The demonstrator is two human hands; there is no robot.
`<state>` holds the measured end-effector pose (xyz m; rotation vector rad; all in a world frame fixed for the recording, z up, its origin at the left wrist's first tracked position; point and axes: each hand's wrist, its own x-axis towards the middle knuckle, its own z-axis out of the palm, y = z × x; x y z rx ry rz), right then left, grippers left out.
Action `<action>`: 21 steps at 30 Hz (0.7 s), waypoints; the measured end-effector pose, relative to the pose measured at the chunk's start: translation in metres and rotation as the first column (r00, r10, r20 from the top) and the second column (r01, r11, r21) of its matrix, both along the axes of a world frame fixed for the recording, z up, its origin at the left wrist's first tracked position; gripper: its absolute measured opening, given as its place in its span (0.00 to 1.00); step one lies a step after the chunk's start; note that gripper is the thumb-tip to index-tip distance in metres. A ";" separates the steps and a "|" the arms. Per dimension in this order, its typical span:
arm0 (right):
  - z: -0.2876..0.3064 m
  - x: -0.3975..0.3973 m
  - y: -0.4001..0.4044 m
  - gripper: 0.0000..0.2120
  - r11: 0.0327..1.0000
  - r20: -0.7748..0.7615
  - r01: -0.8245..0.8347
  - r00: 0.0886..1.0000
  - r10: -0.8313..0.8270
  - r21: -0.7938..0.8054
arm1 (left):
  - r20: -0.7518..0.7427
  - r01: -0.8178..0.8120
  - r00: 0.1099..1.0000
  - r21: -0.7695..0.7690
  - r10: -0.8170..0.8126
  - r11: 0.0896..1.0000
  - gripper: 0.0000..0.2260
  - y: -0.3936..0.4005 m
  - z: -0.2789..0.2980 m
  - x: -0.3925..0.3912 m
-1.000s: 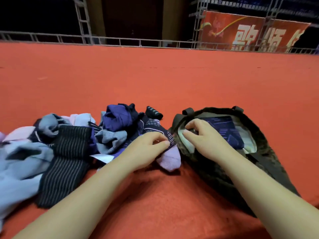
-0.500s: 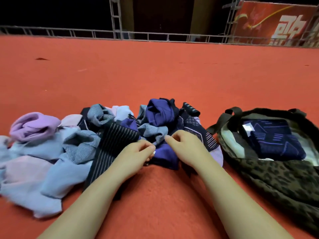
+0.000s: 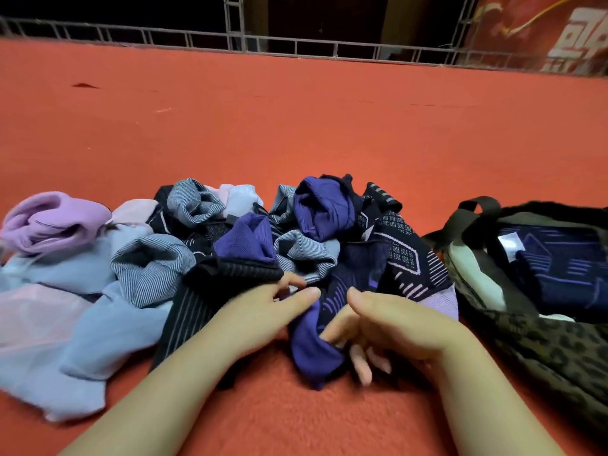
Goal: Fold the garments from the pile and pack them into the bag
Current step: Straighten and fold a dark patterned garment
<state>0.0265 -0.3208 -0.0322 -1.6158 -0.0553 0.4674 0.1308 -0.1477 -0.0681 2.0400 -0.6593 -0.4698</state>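
Your right hand [image 3: 391,327] has left the bag [image 3: 533,337], where it sat 1 s ago on the folded navy piece [image 3: 559,258], and it's now at the front of the pile [image 3: 197,251]. Fingers are curled into the purple garment [image 3: 309,343], gripping a fold that's pulled toward you vs. half a sec ago. Your left hand [image 3: 263,311] has shifted too: thumb out straight now, fingertips at the edge of the black striped piece [image 3: 197,301], no longer pinching as it was. Your head has swung left, so the bag has slid to the right edge and a lilac garment [image 3: 56,218] has come into view.
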 end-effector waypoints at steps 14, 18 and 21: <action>-0.008 0.012 0.000 0.32 0.756 0.696 0.495 0.714 -0.074 -0.428 | 0.263 0.155 0.962 -0.332 -0.067 0.930 0.04 0.000 0.020 -0.010; -0.006 0.011 0.006 0.26 0.890 0.465 0.298 0.878 -0.114 -0.346 | 0.080 0.003 0.996 -0.463 0.038 0.886 0.11 -0.008 0.039 -0.024; -0.010 0.010 0.014 0.18 0.946 0.341 0.281 0.916 -0.213 -0.163 | -0.006 -0.115 0.993 -0.376 0.122 0.919 0.15 -0.006 0.028 -0.021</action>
